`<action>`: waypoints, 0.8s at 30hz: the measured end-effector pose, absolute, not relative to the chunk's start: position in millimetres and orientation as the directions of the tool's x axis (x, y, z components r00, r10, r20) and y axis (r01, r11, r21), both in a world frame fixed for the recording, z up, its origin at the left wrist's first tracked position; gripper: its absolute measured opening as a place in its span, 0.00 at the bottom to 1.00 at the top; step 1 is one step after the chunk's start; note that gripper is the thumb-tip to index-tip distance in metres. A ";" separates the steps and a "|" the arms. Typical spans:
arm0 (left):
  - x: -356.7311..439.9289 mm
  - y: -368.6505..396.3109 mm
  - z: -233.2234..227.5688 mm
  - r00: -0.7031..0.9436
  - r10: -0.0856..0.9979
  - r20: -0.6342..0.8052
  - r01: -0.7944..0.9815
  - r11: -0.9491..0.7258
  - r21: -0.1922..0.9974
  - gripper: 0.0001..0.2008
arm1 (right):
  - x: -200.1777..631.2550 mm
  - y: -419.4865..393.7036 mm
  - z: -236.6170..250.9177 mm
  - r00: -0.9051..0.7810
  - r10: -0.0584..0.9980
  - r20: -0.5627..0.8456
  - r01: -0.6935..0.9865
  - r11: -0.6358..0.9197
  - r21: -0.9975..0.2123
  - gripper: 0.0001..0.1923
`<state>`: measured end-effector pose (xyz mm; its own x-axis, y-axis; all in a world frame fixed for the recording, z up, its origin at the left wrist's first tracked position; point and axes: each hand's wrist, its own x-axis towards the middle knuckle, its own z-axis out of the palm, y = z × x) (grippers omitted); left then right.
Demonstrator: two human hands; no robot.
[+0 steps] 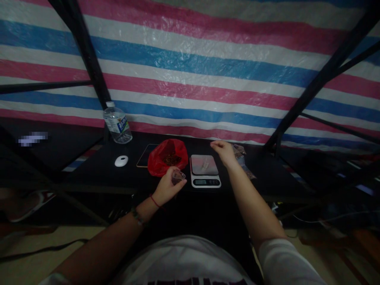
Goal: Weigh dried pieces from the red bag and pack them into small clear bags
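My left hand is closed around a small clear plastic container or bag, just in front of the red plastic bag. That red bag lies open, with brown, dried-looking bits inside. To its right sits a white digital kitchen scale with a small, pale, see-through item on its plate. Beyond the scale's right side, my right hand hovers with thumb and fingers pinched together; whether anything is between them is too small to make out. Small clear packets with brown contents lie beside that hand.
A phone lies partly under the red bag, with a white mouse to its left. A large clear plastic bottle stands at the back left of the black table. Black metal posts and a striped sheet rise behind.
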<state>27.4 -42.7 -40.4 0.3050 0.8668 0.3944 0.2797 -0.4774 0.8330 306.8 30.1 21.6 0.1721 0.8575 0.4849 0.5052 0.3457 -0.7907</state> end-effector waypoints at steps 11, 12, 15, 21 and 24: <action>32.7 -55.7 -35.4 0.327 0.848 0.418 0.304 -0.513 0.802 0.20 | 199.8 -61.5 23.0 -0.315 0.874 0.370 0.470 0.482 -0.739 0.05; 32.9 -55.4 -36.3 0.321 0.849 0.419 0.298 -0.511 0.807 0.20 | 200.6 -63.2 23.7 -0.309 0.871 0.382 0.475 0.489 -0.732 0.05; 32.6 -54.1 -37.6 0.296 0.860 0.415 0.310 -0.497 0.810 0.19 | 200.7 -71.0 23.9 -0.331 0.865 0.378 0.519 0.501 -0.693 0.06; 32.1 -56.0 -38.5 0.287 0.863 0.416 0.361 -0.500 0.787 0.24 | 197.8 -86.0 13.3 -0.366 0.889 0.276 0.614 0.454 -0.646 0.06; 33.2 -58.2 -38.6 0.346 0.839 0.419 0.235 -0.510 0.828 0.31 | 206.4 -85.8 16.0 -0.382 0.872 0.306 0.629 0.488 -0.605 0.07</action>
